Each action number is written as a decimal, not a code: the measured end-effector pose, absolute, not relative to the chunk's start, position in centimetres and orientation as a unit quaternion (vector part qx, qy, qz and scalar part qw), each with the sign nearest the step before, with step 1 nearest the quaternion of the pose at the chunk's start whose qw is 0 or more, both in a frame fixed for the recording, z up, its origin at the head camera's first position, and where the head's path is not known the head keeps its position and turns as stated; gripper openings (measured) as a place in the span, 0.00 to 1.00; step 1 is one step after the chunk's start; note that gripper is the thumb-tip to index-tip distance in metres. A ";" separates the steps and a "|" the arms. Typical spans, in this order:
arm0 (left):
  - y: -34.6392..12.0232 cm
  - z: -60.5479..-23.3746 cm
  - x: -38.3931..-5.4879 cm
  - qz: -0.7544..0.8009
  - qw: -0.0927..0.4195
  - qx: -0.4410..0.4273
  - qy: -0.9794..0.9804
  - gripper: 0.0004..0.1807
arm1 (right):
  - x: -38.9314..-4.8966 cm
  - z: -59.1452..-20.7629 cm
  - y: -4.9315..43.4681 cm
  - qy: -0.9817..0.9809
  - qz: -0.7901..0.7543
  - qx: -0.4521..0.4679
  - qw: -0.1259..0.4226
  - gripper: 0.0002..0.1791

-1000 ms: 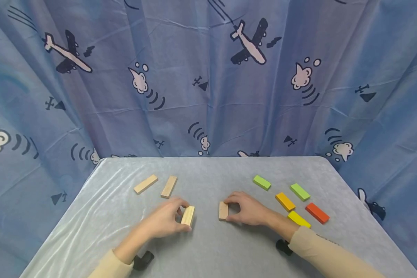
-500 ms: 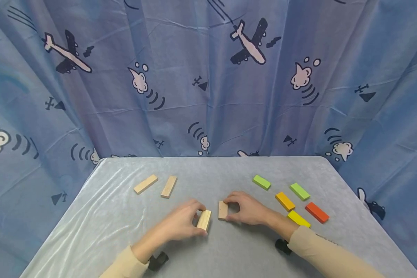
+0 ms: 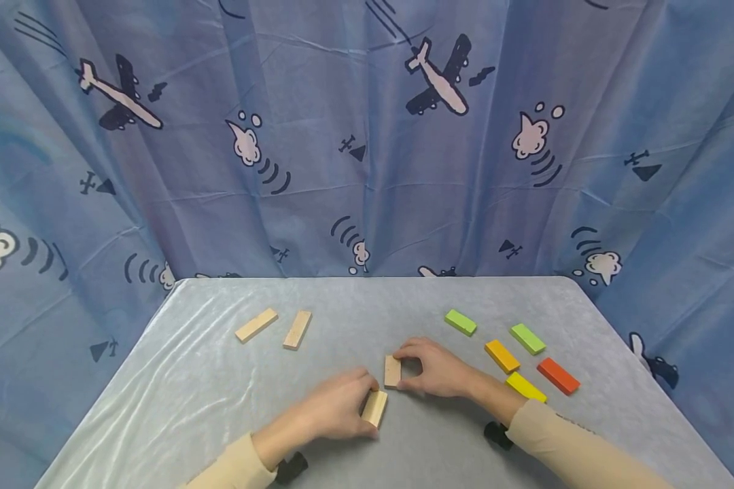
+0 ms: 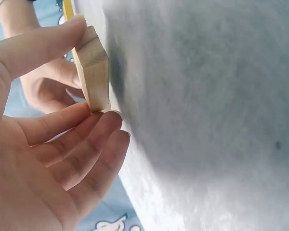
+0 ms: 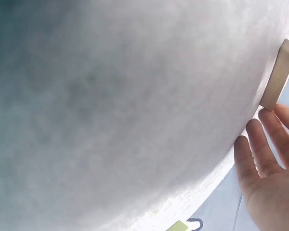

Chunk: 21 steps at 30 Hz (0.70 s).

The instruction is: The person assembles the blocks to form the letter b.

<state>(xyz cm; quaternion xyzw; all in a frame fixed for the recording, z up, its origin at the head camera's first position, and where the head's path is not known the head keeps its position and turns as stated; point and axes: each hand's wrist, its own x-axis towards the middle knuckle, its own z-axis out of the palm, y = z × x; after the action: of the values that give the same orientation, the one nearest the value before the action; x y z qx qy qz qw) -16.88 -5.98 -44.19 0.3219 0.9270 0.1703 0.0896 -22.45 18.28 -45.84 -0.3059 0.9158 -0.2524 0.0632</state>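
Note:
My left hand (image 3: 341, 405) pinches a plain wooden block (image 3: 375, 409) by its two ends, between thumb and fingertips. In the left wrist view the same wooden block (image 4: 95, 77) appears just above the cloth, with a shadow beside it. A second plain wooden block (image 3: 393, 372) lies flat a little farther back and to the right. My right hand (image 3: 435, 367) grips that one by its ends; in the right wrist view this block (image 5: 278, 77) is at the right edge, its upper end partly covered by the thumb. The two held blocks are close together, seemingly apart.
Two plain wooden blocks, one (image 3: 257, 325) and another (image 3: 297, 330), lie at the back left of the grey cloth-covered table (image 3: 355, 305). At the right lie two green blocks (image 3: 528, 339), an orange block (image 3: 501, 356), a yellow block (image 3: 526, 387) and a red block (image 3: 558, 376).
My left hand has carried its wooden block to the right and nearer to me, beside the other held block. The right hand and its block have stayed almost still.

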 end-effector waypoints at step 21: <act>-6.1 -44.5 -17.1 0.210 0.132 0.309 0.918 0.33 | -22.4 -45.9 18.3 0.913 -0.261 -0.306 0.066 0.27</act>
<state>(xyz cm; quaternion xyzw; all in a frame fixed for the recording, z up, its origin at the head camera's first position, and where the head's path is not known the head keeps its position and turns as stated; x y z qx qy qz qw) -17.12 -6.14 -44.48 0.3085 0.9184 0.2098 0.1315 -22.40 18.27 -45.87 -0.3060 0.9133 -0.2606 0.0659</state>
